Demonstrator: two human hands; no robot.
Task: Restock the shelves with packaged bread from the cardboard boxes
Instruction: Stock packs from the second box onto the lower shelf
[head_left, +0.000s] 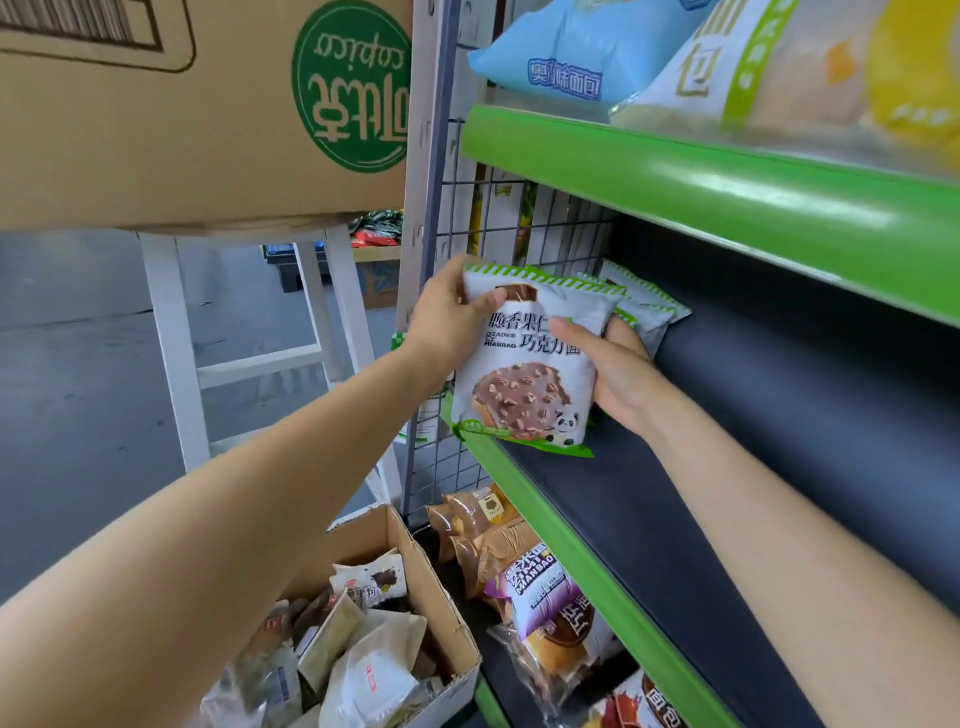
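**Both hands on one bread packet at the middle shelf**

At the left end of the middle shelf, two hands hold one white packet of chocolate bread upright, its lower edge resting on the shelf's green front lip. The left hand grips the packet's upper left corner, thumb across the front and fingers curled behind. The right hand clasps the right edge, thumb on the printed face, the remaining fingers tucked out of sight behind the packet. Behind it at least two more packets with the same green-striped top seam stand against the wire grid; an exact count is hidden by the front one.

Two cardboard boxes are in view. One open box sits on the floor below the left forearm, filled with a jumble of mixed packets, too tangled to count. A second, closed box with a green round logo rests on a white stand at upper left.

On the upper shelf lie two packets, one blue and one white with green. The lower shelf holds several brown and purple bread packets.
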